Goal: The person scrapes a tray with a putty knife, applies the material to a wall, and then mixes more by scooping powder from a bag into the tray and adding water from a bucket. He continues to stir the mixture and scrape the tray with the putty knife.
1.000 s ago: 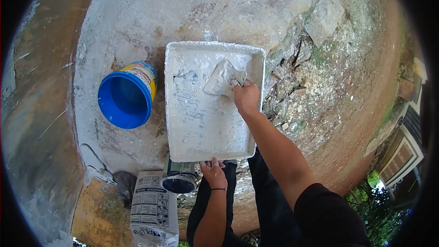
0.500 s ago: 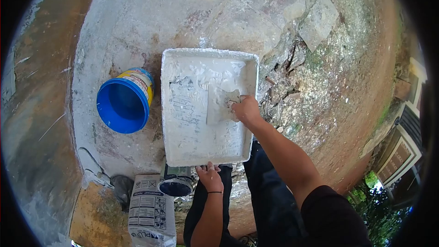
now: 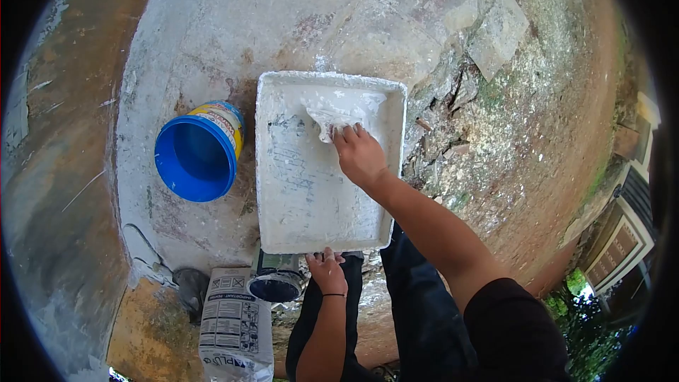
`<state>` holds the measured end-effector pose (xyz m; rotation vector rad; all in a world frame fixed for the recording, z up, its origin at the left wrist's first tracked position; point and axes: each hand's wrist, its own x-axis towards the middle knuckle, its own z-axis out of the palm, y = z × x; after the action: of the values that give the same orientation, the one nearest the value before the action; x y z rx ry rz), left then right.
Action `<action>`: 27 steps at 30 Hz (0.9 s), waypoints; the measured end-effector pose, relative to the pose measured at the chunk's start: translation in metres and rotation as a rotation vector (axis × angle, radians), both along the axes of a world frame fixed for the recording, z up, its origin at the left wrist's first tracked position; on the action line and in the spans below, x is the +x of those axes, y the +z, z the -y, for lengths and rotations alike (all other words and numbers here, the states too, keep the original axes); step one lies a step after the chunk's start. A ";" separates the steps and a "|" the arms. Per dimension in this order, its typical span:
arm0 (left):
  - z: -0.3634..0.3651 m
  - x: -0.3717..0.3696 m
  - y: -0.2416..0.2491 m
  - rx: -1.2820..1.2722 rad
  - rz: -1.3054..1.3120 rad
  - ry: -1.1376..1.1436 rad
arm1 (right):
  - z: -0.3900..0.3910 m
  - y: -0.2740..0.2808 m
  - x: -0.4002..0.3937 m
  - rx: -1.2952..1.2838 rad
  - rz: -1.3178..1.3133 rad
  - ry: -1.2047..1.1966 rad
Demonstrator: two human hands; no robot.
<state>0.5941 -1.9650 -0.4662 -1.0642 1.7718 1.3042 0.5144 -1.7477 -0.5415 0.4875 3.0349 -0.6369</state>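
A shallow rectangular tray point(image 3: 260, 191), coated in white plaster-like paste, lies in front of me. My right hand point(image 3: 362, 157) is closed on a flat scraper point(image 3: 324, 120) smeared with the paste. It holds the scraper tilted over the upper middle of the tray, where white paste point(image 3: 361, 101) is gathered. Whether the blade's lower edge touches the tray floor is hard to see. My left hand point(image 3: 327, 274) grips the tray's near rim, with fingertips at the edge and part of the hand hidden beneath.
Left of the tray, a blue bucket point(image 3: 196, 158) is tipped toward me. A dark green container point(image 3: 276, 279) and a printed paper sack point(image 3: 235, 325) are near the tray's lower left corner. Broken concrete and rubble point(image 3: 453, 113) lie to the right.
The scraper has moved up and left in the tray and turned from lying flat to tilted. My right hand has gone with it. My left hand stays at the near rim.
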 end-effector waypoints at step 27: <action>-0.005 -0.004 0.009 -0.028 -0.018 -0.026 | -0.036 0.069 -0.003 -0.486 0.280 0.046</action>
<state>0.5905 -1.9602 -0.4573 -1.0446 1.8162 1.2812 0.5117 -1.7117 -0.4725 0.4389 2.5017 -1.1472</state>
